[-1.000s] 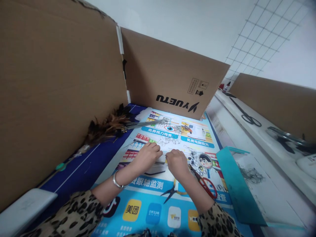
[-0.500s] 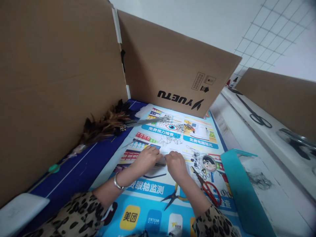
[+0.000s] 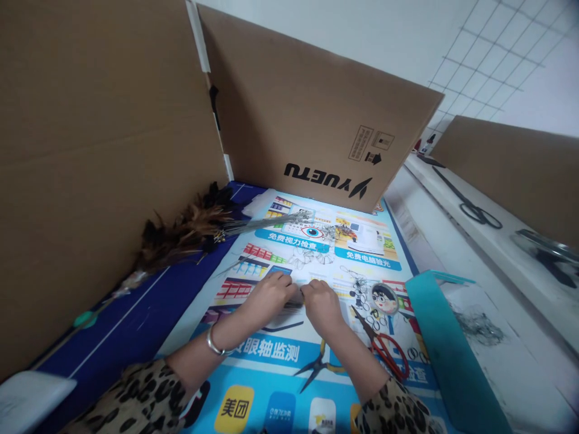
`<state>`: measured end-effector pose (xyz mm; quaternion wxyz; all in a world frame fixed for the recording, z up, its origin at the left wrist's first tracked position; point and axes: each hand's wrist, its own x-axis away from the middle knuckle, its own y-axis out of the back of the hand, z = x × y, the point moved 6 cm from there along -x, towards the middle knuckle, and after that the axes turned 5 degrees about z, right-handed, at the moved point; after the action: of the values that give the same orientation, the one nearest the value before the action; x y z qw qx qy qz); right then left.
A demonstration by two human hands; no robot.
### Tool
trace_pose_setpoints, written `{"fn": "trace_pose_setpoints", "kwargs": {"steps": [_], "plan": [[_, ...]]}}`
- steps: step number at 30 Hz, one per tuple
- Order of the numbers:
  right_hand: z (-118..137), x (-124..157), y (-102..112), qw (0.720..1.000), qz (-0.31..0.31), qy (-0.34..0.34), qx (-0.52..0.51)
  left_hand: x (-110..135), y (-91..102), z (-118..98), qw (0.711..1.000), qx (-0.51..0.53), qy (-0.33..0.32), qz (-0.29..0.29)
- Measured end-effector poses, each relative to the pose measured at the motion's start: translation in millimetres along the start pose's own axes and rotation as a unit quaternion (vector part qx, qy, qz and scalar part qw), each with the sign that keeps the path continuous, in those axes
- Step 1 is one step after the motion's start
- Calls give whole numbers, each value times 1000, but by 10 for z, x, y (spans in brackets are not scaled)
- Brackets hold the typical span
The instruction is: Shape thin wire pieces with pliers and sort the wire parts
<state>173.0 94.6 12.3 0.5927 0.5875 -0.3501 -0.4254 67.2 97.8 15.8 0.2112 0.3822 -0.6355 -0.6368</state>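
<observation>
My left hand [image 3: 268,296] and my right hand [image 3: 322,304] rest close together on a printed blue poster [image 3: 289,355], fingers curled and pinched round a small bundle of thin metal wire pieces [image 3: 294,300] held between them. A silver bracelet [image 3: 213,342] sits on my left wrist. Small wire rings [image 3: 359,289] lie scattered on the poster just right of my hands. Red-handled scissors [image 3: 382,346] and yellow-handled pliers [image 3: 319,360] lie beside my right forearm.
Cardboard panels [image 3: 316,114] wall the left and back. A feather bundle on wire stems [image 3: 190,226] lies at left. A teal tray [image 3: 446,349] with wire scraps stands at right. Black scissors [image 3: 470,208] rest on the white ledge beyond.
My hands have drawn slightly closer together over the wire pieces. The camera has tilted a little, shifting the scene; nothing else on the poster has moved.
</observation>
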Motion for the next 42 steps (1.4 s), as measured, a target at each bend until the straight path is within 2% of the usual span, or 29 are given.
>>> {"fn": "trace_pose_setpoints", "kwargs": {"steps": [3,6,8,10,12,14,15,18,19,21,24,29,42], "plan": [[-38,1,29,999,-13,-17,-40,9,23,-2,1000,10,21,-13],[-121,-4,35,987,-40,-33,-155,22,27,53,995,63,63,-35],[-204,-14,-11,958,-49,-56,-275,27,11,126,983,145,94,-53],[-278,-26,-117,902,-34,-90,-422,25,-27,213,957,253,126,-64],[-303,-32,-236,819,-5,-125,-560,23,-98,297,911,373,167,-58],[-284,-29,-306,742,13,-146,-654,27,-195,331,838,504,205,-31],[-267,-25,-319,713,16,-151,-685,31,-238,322,794,568,217,-17],[-209,-8,-328,648,19,-156,-745,44,-301,255,670,706,229,-6],[-191,-2,-334,630,20,-157,-760,49,-308,237,642,731,230,-11],[-166,9,-355,601,19,-160,-782,57,-324,210,605,762,231,-21],[-146,17,-395,580,8,-163,-798,69,-357,186,580,781,231,-24],[-121,19,-412,567,-13,-161,-808,80,-390,169,569,791,226,-22],[-119,28,-395,573,-23,-166,-802,75,-411,154,548,803,232,-28]]}}
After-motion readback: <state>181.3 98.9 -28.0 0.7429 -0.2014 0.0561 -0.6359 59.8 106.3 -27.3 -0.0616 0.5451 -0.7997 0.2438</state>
